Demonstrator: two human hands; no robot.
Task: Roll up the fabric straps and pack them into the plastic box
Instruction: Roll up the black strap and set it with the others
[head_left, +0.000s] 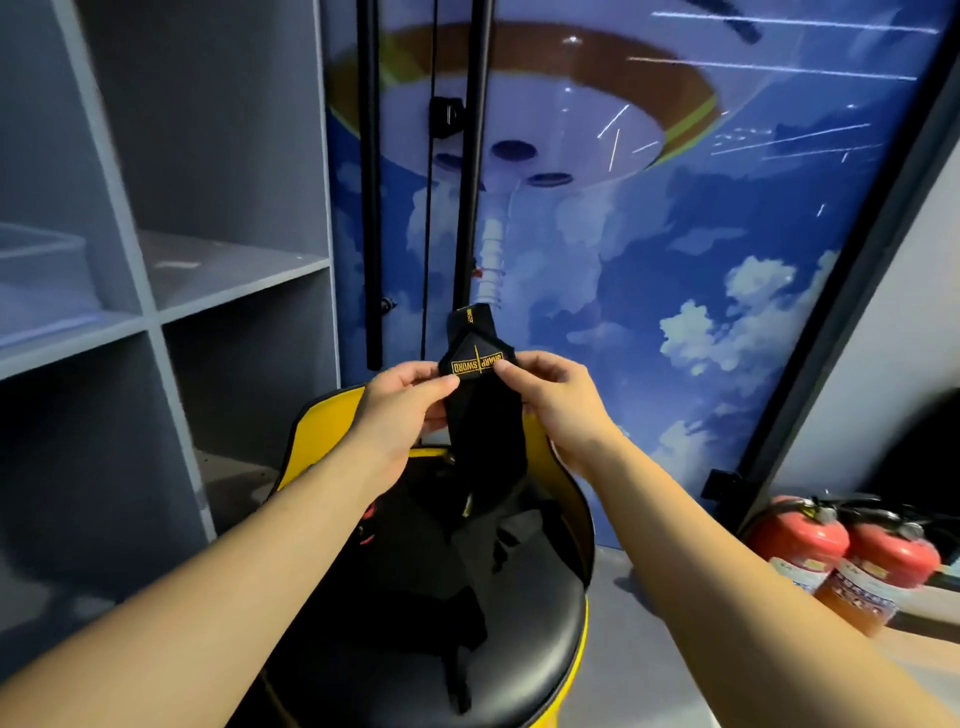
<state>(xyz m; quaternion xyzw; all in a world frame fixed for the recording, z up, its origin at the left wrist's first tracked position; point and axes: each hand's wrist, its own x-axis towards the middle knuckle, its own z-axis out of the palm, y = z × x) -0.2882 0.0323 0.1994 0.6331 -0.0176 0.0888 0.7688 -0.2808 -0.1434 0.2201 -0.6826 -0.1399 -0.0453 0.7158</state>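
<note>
I hold a black fabric strap (475, 395) with a yellow logo patch up in front of me, above a black and yellow chair (550, 613). My left hand (402, 410) pinches the patch's left edge and my right hand (558, 402) pinches its right edge. The strap's long end hangs down between my hands toward the seat. More black straps (447, 551) lie in a loose pile on the seat. A clear plastic box (41, 275) stands on a shelf at the far left, blurred.
A grey shelving unit (150, 317) fills the left side. Behind the chair are two black poles (371, 208) and a blue sky mural (675, 260). Two red fire extinguishers (841, 551) stand on the floor at right.
</note>
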